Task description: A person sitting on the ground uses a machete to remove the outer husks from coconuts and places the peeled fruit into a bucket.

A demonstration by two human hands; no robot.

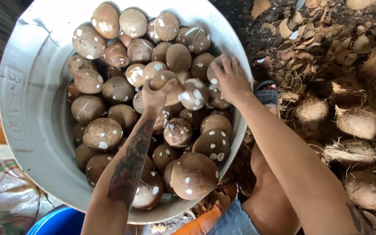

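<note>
A big grey metal basin [27, 109] is heaped with several brown peeled coconuts flecked with white. My left hand [155, 96], on a tattooed forearm, reaches into the middle of the heap and grips a coconut [166, 85] from above, thumb curled over it. My right hand [230, 78] lies on the coconuts by the basin's right rim, fingers spread over a coconut [216, 76] there. A large coconut [193, 175] sits at the near edge of the pile.
On the ground to the right lie husked, fibrous coconuts [358, 122] and dry husk scraps [314, 48]. My sandalled foot [266, 95] sits beside the basin. A blue container [57, 223] and a printed sack [5, 196] are at lower left.
</note>
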